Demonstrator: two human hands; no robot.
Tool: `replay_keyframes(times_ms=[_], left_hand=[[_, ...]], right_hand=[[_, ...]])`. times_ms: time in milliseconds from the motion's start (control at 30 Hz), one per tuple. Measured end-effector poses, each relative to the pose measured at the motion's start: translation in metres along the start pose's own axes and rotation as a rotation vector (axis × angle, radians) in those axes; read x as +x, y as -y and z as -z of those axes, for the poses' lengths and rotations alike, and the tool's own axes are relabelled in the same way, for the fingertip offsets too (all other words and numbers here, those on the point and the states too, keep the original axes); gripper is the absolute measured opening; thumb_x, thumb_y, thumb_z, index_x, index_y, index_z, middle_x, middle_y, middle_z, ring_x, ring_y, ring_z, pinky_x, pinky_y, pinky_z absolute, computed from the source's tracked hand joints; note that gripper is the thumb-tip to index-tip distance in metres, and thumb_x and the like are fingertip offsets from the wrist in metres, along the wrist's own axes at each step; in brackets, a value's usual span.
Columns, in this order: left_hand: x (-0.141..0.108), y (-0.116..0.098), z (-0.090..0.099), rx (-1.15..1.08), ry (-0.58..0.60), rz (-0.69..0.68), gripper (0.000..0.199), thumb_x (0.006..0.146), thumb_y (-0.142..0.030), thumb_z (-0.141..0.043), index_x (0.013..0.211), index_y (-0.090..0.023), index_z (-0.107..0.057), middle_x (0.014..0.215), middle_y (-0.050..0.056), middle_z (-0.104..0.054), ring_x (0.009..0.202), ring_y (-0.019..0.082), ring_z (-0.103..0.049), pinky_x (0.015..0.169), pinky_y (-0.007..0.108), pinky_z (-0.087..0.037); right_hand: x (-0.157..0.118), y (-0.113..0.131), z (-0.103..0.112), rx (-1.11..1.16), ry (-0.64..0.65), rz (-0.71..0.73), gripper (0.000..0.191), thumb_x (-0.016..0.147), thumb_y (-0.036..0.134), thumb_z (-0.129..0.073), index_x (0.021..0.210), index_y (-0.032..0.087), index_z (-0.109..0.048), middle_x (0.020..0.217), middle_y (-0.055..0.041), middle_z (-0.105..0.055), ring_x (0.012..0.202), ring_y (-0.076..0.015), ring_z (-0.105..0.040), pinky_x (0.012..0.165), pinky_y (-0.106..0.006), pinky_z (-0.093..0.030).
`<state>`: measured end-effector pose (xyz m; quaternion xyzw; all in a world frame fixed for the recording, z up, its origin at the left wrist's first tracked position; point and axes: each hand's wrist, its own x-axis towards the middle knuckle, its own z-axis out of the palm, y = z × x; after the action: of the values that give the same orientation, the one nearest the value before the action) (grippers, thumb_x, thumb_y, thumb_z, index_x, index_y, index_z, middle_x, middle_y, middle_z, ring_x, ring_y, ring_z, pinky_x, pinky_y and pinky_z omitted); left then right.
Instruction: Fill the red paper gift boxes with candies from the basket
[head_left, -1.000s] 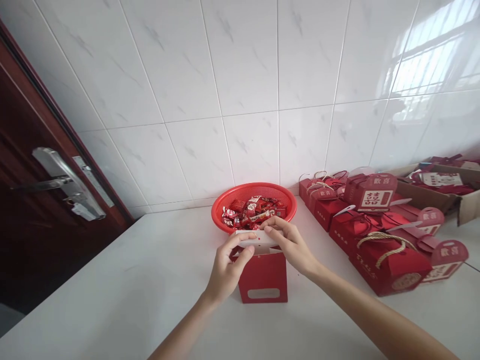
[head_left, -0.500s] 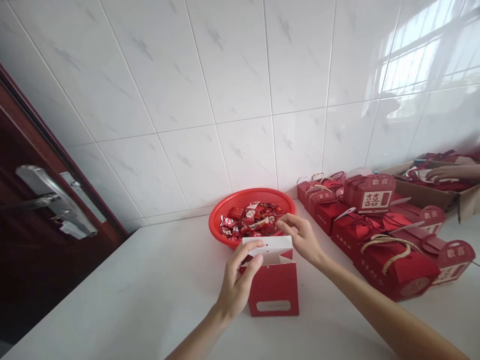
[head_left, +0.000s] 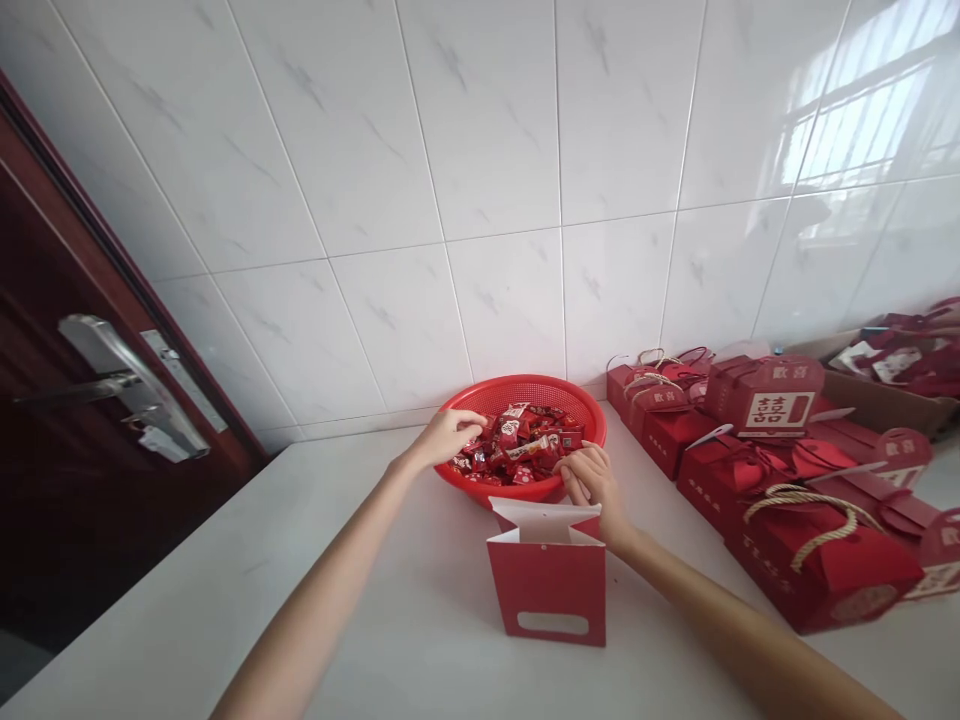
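Observation:
A red plastic basket (head_left: 592,400) of wrapped candies (head_left: 517,440) stands against the wall. Over its left rim reaches my left hand (head_left: 448,437), fingers curled together at the candies; what is in the fingertips is too small to make out. My right hand (head_left: 600,492) is at the basket's front right, its fingers bent and pressed together beside the candies, and their grip is partly hidden. Just in front of the basket, a red paper box (head_left: 551,585) stands upright with its top unfolded and a cut-out window low on its front. Neither hand touches this box.
Several closed red gift boxes (head_left: 814,545) with rope handles crowd the right side of the white table (head_left: 360,610). Behind them is a cardboard carton (head_left: 907,405) with red pieces in it. A dark red door (head_left: 82,420) is at the left; a tiled wall (head_left: 495,300) runs behind.
My left hand has let go of the red box's top and moved up and left to the basket. The right hand is lower at the basket's edge. The view has shifted slightly left.

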<state>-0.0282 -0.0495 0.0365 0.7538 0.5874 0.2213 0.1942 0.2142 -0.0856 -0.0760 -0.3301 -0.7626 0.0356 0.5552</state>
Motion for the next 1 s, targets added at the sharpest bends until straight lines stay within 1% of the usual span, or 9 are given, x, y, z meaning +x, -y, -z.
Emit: replay_keyframes(times_ms=[133, 233, 300, 400, 500, 633, 800, 867, 1000], left_hand=[[0.028, 0.013, -0.014, 0.227, 0.177, 0.089, 0.031, 0.064, -0.027, -0.070, 0.094, -0.021, -0.076, 0.102, 0.008, -0.077, 0.099, 0.030, -0.070, 0.087, 0.036, -0.054], [0.038, 0.016, -0.028, 0.386, 0.242, 0.134, 0.055, 0.044, -0.025, -0.083, 0.098, -0.022, -0.075, 0.109, 0.013, -0.073, 0.113, 0.041, -0.062, 0.092, 0.044, -0.051], [0.042, 0.017, -0.033, 0.465, 0.257, 0.154, 0.064, 0.040, -0.027, -0.085, 0.103, -0.022, -0.073, 0.119, 0.017, -0.068, 0.122, 0.045, -0.055, 0.096, 0.048, -0.048], [0.045, 0.020, -0.034, 0.524, 0.286, 0.168, 0.060, 0.047, -0.035, -0.085, 0.105, -0.025, -0.071, 0.124, 0.015, -0.065, 0.124, 0.042, -0.054, 0.095, 0.046, -0.048], [0.046, 0.024, -0.035, 0.532, 0.311, 0.160, 0.046, 0.060, -0.042, -0.079, 0.103, -0.025, -0.070, 0.119, 0.011, -0.069, 0.117, 0.037, -0.061, 0.091, 0.040, -0.050], [0.050, 0.028, -0.037, 0.482, 0.349, 0.136, 0.034, 0.067, -0.038, -0.075, 0.096, -0.023, -0.070, 0.108, 0.008, -0.073, 0.102, 0.031, -0.068, 0.083, 0.033, -0.052], [0.059, 0.032, -0.039, 0.351, 0.341, 0.093, 0.042, 0.070, -0.039, -0.074, 0.108, -0.023, -0.068, 0.119, 0.006, -0.072, 0.108, 0.027, -0.065, 0.081, 0.027, -0.050], [0.063, 0.032, -0.039, 0.298, 0.356, 0.091, 0.034, 0.072, -0.040, -0.071, 0.099, -0.021, -0.069, 0.108, 0.005, -0.074, 0.099, 0.025, -0.067, 0.075, 0.026, -0.049], [0.068, 0.033, -0.041, 0.194, 0.361, 0.089, 0.027, 0.076, -0.045, -0.066, 0.085, -0.020, -0.066, 0.087, 0.002, -0.073, 0.079, 0.020, -0.066, 0.063, 0.026, -0.045]], right_hand=[[-0.002, -0.003, -0.002, -0.030, -0.033, 0.033, 0.026, 0.100, 0.020, -0.037, 0.083, 0.024, -0.056, 0.073, -0.0007, -0.061, 0.075, -0.0190, -0.053, 0.091, -0.042, -0.040], [-0.003, -0.004, -0.002, -0.046, -0.039, 0.057, 0.023, 0.100, 0.017, -0.038, 0.085, 0.024, -0.055, 0.075, -0.0005, -0.061, 0.076, -0.0186, -0.053, 0.092, -0.041, -0.039], [-0.003, -0.004, -0.002, -0.051, -0.042, 0.070, 0.023, 0.100, 0.016, -0.038, 0.086, 0.024, -0.054, 0.075, -0.0001, -0.061, 0.076, -0.0182, -0.054, 0.092, -0.041, -0.038], [-0.002, -0.003, -0.002, -0.050, -0.050, 0.083, 0.022, 0.100, 0.016, -0.039, 0.086, 0.024, -0.054, 0.074, 0.0005, -0.060, 0.075, -0.0178, -0.053, 0.091, -0.040, -0.039], [-0.002, -0.003, -0.002, -0.047, -0.064, 0.096, 0.022, 0.100, 0.016, -0.039, 0.086, 0.024, -0.054, 0.074, 0.0009, -0.061, 0.073, -0.0175, -0.053, 0.090, -0.039, -0.039], [-0.001, -0.002, -0.001, -0.041, -0.063, 0.062, 0.024, 0.099, 0.018, -0.039, 0.082, 0.024, -0.055, 0.072, -0.0003, -0.061, 0.072, -0.0186, -0.054, 0.085, -0.039, -0.040], [0.022, 0.006, 0.009, 0.058, 0.094, -0.174, 0.025, 0.092, 0.028, -0.048, 0.069, 0.023, -0.057, 0.065, -0.0020, -0.063, 0.066, -0.0187, -0.055, 0.072, -0.035, -0.042], [0.039, 0.010, 0.012, 0.183, 0.148, -0.330, 0.020, 0.085, 0.030, -0.053, 0.068, 0.022, -0.059, 0.066, -0.0022, -0.066, 0.064, -0.0181, -0.057, 0.066, -0.032, -0.042], [0.072, 0.007, 0.007, 0.342, 0.083, -0.541, 0.016, 0.076, 0.033, -0.054, 0.068, 0.021, -0.063, 0.069, -0.0025, -0.068, 0.065, -0.0184, -0.060, 0.062, -0.029, -0.044]])
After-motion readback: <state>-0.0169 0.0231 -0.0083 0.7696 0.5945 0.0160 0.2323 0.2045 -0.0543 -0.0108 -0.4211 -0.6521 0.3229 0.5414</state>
